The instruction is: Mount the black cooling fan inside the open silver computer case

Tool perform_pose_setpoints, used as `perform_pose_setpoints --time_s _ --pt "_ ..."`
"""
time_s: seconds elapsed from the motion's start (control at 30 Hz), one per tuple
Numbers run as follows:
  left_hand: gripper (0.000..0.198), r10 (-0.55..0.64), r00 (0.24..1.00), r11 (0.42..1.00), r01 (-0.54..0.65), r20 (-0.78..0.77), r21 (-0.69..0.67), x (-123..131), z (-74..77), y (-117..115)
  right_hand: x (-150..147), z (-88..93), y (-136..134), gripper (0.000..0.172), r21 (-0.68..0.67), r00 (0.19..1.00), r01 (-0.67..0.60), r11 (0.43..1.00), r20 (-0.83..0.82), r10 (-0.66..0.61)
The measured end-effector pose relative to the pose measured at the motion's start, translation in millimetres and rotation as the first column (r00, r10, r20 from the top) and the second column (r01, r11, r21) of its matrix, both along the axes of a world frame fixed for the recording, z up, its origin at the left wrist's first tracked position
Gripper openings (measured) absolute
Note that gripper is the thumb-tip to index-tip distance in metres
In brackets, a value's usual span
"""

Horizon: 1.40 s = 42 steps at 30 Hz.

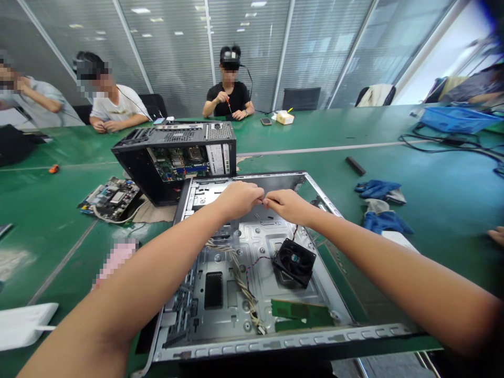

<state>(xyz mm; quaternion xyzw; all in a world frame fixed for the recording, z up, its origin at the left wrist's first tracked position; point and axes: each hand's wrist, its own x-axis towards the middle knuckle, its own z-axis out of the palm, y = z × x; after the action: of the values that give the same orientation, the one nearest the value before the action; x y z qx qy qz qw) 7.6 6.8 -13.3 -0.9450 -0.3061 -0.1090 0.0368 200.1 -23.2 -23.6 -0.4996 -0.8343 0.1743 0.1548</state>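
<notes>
My left hand [243, 198] and my right hand [286, 205] meet above the far part of an opened computer case [220, 347] lying on its side. Both hands are closed, fingertips together in a pinch; anything between them is too small or hidden to name. Inside the case, a black cooling fan [297, 261] with thin wires sits below my right hand. A twisted beige cable bundle [237, 265] runs down the metal floor. Thin green circuit-board strips [303, 314] lie near the front edge. A few tiny dark pieces rest just beneath my hands.
Behind stands a second computer case [137, 157], beside a loose motherboard [114, 198]. Blue gloves [384, 215] and a dark bar [355, 166] lie to the right on the green table [271, 163]. A blue basket [459, 121] and black cables are farther right. Several people sit around.
</notes>
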Motion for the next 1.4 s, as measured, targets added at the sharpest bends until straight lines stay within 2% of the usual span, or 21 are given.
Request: perform_pose_setpoints --time_s 0.3,0.6,1.03,1.4 --pt "0.005 -0.023 0.998 0.999 0.025 0.052 -0.025 -0.1 4.5 -0.8 -0.7 2.6 -3.2 0.023 0.006 0.999 0.037 0.999 -0.033 -0.036" --pt "0.012 -0.028 0.999 0.999 0.027 0.024 0.018 0.2 2.2 0.5 -1.1 1.7 -2.7 0.028 -0.015 0.999 0.025 1.0 0.022 -0.024" --pt "0.016 -0.021 0.999 0.995 0.026 -0.05 0.093 0.7 2.4 -0.4 -3.2 3.3 -3.0 0.026 0.008 1.0 0.007 1.0 0.026 -0.007" --pt "0.006 -0.036 0.999 0.999 0.035 0.013 0.037 -0.5 3.9 -0.7 -1.1 3.0 -1.7 0.031 -0.054 0.999 -0.024 0.998 0.047 0.026"
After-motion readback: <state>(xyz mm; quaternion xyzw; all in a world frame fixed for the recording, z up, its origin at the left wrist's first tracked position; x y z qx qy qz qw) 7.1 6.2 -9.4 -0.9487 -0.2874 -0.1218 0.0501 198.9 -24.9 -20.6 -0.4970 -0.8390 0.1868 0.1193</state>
